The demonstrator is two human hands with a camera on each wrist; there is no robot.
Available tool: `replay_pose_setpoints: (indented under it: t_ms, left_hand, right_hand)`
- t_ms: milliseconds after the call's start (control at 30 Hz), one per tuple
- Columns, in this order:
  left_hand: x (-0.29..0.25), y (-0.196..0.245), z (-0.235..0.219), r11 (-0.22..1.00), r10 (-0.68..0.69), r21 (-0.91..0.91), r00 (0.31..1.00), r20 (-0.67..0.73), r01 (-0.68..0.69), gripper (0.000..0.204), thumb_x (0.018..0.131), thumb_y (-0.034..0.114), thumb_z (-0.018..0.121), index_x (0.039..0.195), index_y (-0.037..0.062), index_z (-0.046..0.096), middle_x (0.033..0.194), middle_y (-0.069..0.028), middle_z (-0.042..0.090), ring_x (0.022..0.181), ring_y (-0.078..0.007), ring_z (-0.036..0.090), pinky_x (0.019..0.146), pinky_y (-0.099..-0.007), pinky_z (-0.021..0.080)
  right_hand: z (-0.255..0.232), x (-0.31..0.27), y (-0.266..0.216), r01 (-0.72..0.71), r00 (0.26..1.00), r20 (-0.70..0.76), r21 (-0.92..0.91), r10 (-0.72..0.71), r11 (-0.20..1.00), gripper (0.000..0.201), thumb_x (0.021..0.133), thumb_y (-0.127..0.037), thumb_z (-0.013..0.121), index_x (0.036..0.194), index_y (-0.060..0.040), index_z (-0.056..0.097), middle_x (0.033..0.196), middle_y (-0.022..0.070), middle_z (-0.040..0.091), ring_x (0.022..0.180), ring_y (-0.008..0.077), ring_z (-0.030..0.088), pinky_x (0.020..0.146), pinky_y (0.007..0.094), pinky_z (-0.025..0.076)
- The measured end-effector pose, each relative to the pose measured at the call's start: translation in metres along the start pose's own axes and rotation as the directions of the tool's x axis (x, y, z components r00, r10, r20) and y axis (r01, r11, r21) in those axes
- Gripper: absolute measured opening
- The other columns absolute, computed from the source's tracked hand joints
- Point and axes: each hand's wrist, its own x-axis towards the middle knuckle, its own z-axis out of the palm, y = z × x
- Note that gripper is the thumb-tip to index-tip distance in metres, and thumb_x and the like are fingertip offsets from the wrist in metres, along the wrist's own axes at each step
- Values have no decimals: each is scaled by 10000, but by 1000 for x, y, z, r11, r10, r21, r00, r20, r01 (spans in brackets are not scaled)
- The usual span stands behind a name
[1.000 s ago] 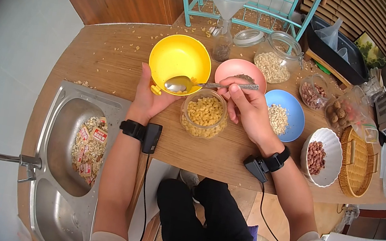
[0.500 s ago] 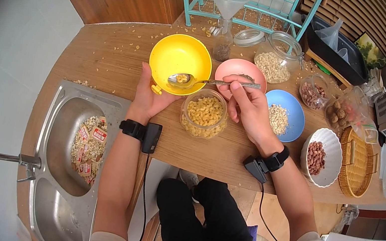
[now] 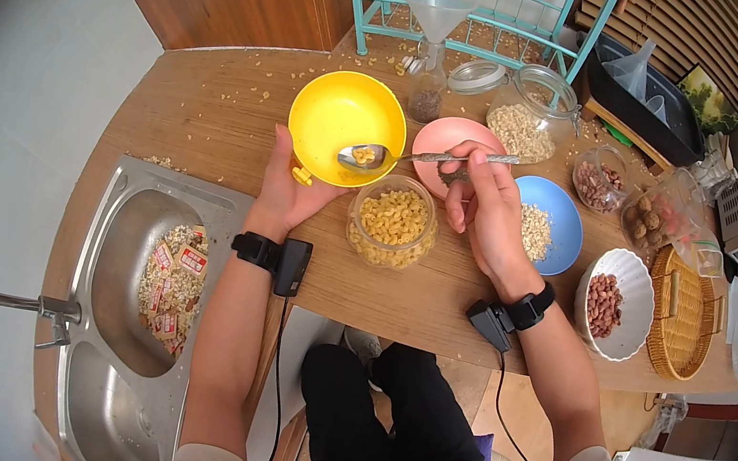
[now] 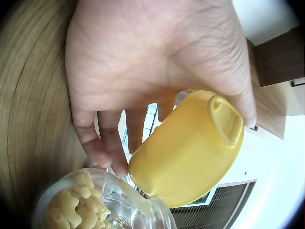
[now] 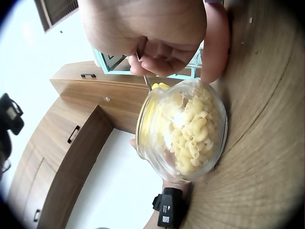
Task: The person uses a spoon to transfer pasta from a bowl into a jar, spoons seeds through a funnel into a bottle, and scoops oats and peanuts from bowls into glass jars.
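Note:
My left hand holds a yellow bowl by its near side, thumb at the left and fingers reaching underneath. Seen in the left wrist view, the yellow bowl is tilted, with a small tab on its side. My right hand pinches the handle of a metal spoon. A few macaroni pieces lie in the spoon's bowl, which overlaps the yellow bowl's inner right side. Just below stands an open glass jar of macaroni; the right wrist view shows the jar in front of the hand.
Behind the right hand are a pink plate and a blue plate with oats. A bottle with a funnel and an oat jar stand farther back. A white bowl of nuts is right; a sink is left.
The spoon has levelled and shifted slightly right within the yellow bowl, and macaroni pieces now show clearly in it. The right hand has moved a little right; the left hand keeps its hold.

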Motion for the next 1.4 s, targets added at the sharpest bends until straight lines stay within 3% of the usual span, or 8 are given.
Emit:
replay_pose_setpoints:
  t_ms: [367, 867, 1067, 1367, 1400]
  left_hand:
    - [-1, 0, -2, 1000, -8, 17, 1000, -7, 9, 1035, 786, 838, 456, 1525, 139, 265, 1569, -157, 277, 1445, -342, 265, 1157, -577, 231]
    - [0, 0, 0, 1000, -2, -14, 1000, -9, 2, 1015, 789, 833, 457, 1521, 151, 281, 1562, -147, 296, 1437, -334, 288, 1165, -551, 236]
    - [0, 0, -2, 1000, -6, -13, 1000, -11, 6, 1016, 791, 831, 457, 1523, 150, 278, 1563, -148, 291, 1437, -340, 283, 1165, -560, 230]
    - [-1, 0, -1, 1000, -3, 13, 1000, 3, 2, 1037, 791, 835, 449, 1533, 139, 248, 1572, -158, 266, 1444, -348, 266, 1162, -570, 233]
    - [-1, 0, -2, 999, 2, -39, 1000, 25, -1, 988, 830, 797, 438, 1526, 121, 252, 1564, -165, 281, 1435, -352, 287, 1158, -566, 252]
  right_hand:
    - [-5, 1, -6, 50, 998, -44, 203, -42, 978, 309, 1078, -362, 349, 1052, -97, 507, 896, 21, 527, 526, 95, 451, 452, 224, 340]
    - [-9, 3, -3, 64, 998, -31, 205, -59, 977, 335, 1076, -393, 338, 988, -115, 502, 827, -6, 463, 550, 74, 425, 469, 215, 324]
    - [-9, 2, -5, 65, 998, -27, 266, -60, 962, 322, 1076, -383, 347, 1018, -113, 513, 871, -5, 500, 551, 77, 429, 471, 209, 328]
    - [-2, 0, -6, 126, 992, 29, 7, -126, 992, 342, 1069, -371, 377, 1175, -88, 538, 1042, 24, 576, 535, 79, 437, 447, 203, 313]
    - [-2, 0, -5, 126, 992, 30, 7, -127, 992, 342, 1069, -371, 377, 1175, -88, 538, 1042, 24, 576, 535, 79, 437, 447, 203, 313]
